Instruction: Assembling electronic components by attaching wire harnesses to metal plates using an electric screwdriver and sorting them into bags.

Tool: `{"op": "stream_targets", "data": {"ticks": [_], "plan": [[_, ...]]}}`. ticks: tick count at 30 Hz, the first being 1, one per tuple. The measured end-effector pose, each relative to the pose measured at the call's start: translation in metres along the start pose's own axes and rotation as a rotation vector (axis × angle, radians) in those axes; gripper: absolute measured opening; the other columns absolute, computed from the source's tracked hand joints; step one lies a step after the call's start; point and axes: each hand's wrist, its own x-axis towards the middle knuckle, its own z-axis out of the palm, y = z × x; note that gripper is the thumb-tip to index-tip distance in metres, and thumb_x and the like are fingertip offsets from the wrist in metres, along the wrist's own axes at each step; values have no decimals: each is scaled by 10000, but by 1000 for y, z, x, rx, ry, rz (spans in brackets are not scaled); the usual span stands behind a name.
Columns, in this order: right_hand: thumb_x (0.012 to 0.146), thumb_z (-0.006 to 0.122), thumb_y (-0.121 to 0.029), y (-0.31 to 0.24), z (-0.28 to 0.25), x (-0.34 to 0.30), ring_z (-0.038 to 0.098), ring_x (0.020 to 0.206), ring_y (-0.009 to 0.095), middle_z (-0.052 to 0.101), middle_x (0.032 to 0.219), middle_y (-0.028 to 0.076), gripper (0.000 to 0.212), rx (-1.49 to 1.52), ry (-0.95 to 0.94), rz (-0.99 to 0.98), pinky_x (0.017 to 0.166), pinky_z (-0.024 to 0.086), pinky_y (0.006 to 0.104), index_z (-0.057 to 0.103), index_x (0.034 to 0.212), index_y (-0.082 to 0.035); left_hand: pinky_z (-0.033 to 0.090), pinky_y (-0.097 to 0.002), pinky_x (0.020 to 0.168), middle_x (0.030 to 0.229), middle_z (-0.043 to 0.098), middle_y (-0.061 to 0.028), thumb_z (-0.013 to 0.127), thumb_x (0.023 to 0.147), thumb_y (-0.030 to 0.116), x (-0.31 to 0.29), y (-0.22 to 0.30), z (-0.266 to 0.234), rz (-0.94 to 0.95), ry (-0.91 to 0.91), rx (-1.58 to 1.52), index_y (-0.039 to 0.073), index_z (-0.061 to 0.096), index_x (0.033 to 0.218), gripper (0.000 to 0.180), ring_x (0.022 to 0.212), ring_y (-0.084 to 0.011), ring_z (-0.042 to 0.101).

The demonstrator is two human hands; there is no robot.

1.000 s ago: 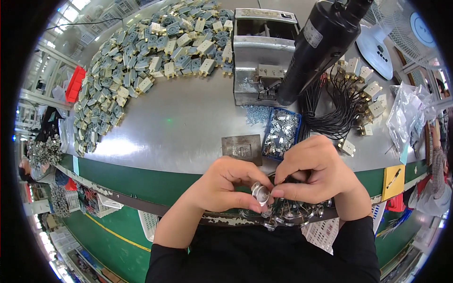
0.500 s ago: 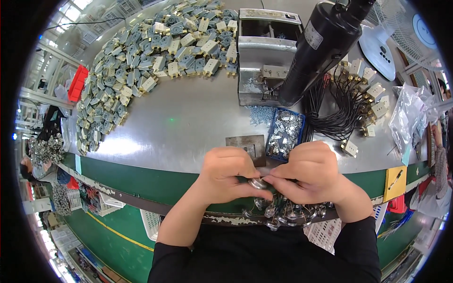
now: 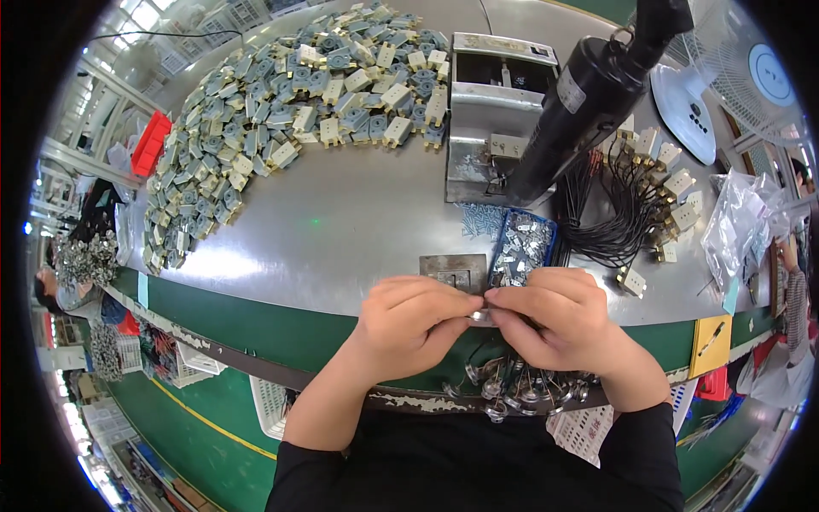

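My left hand [image 3: 408, 322] and my right hand [image 3: 556, 317] meet above the green front strip of the bench. Their fingertips are pinched together on a small round shiny metal part [image 3: 480, 317], mostly covered by the fingers. Right behind it lies a flat steel fixture block [image 3: 433, 264] with a recess. A blue tray [image 3: 554, 230] of small metal pieces stands beyond my right hand, with loose screws [image 3: 479, 220] at its left. Below my hands, several round metal parts [image 3: 520, 391] with thin leads hang at the bench edge.
A large heap of grey and cream switch-like parts [image 3: 341, 98] covers the far left. A thick black cylindrical tool [image 3: 570, 115] leans beside a metal housing [image 3: 490, 107]. Black cables [image 3: 610, 218] with cream connectors, a plastic bag [image 3: 738, 222], a fan [image 3: 763, 77] and a yellow pad [image 3: 708, 350] are at the right.
My hands have drawn closer together, and the round metal part is more covered by the fingers. The left thumb has come up toward it. The view has shifted slightly.
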Motion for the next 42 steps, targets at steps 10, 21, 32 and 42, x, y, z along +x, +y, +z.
{"op": "stream_targets", "data": {"ticks": [10,21,32,42], "plan": [[914,690,7,-6,3,-6,628,627,209,682,769,100,404,244,-28,257,584,485,307,708,1317,30,614,-337,709,871,786,-104,754,786,-103,6,-6,14,39,237,280,23,725,1053,296,753,-250,774],[897,707,19,0,-20,1,658,608,155,715,769,107,273,427,-131,357,567,509,286,775,1162,3,588,-295,666,908,753,-164,577,1110,325,-10,-2,16,-798,-203,-1602,-48,606,1221,390,764,-237,777],[868,688,13,0,-3,-11,571,588,185,660,770,103,383,394,-121,277,544,443,301,732,1247,53,645,-321,732,915,783,-139,717,966,-61,1,23,14,-316,6,-22,-85,635,1150,202,872,-216,796],[934,641,17,18,-14,-2,580,624,174,623,718,90,458,458,-224,269,559,434,302,671,1391,34,679,-390,765,1046,750,-190,607,1077,71,-12,0,20,-633,44,-1023,-88,586,1243,232,910,-269,783]]}}
